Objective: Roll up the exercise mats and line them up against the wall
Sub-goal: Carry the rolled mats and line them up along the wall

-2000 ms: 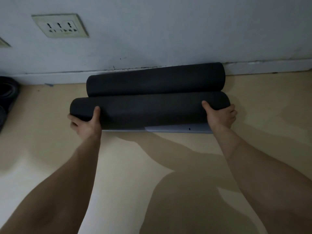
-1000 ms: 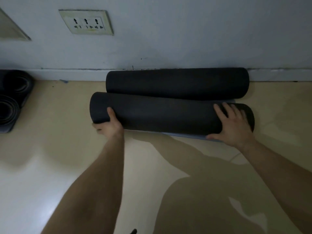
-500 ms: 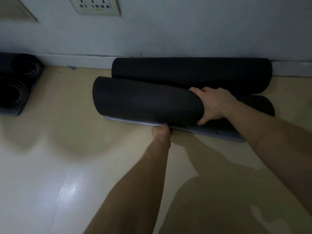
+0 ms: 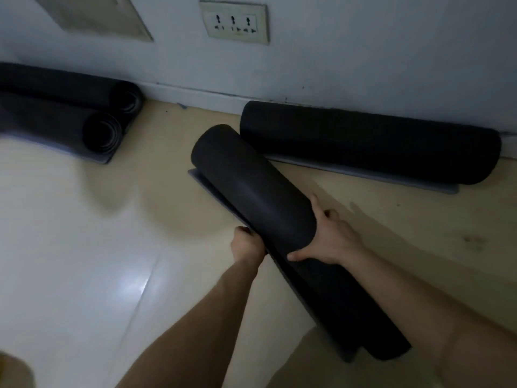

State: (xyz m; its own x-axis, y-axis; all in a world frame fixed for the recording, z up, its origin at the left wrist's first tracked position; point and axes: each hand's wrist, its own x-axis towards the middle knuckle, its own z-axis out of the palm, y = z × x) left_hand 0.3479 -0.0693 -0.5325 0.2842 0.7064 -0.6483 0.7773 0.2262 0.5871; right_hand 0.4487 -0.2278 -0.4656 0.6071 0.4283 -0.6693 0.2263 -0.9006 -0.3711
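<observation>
Pale, glossy floor tiles (image 4: 84, 275) meet a grey-white wall (image 4: 363, 51) with a white skirting board in this head-camera view, a cream three-socket outlet plate (image 4: 236, 23) set high at centre. At centre frame, a black rolled foam exercise mat (image 4: 251, 189) lies diagonally from the middle toward the lower right, its grey loose edge showing underneath. A person's left hand (image 4: 246, 246) is closed on that lower edge at the roll's left side, while the right hand (image 4: 331, 238) wraps the roll from the right, thumb below and fingers curled over the top. Along the skirting at upper right, a second black rolled mat (image 4: 369, 141) rests parallel to the wall, its near end just beside the held roll. At upper left, two more dark rolled mats (image 4: 70, 113) lie side by side against the wall, spiral ends facing the camera.
</observation>
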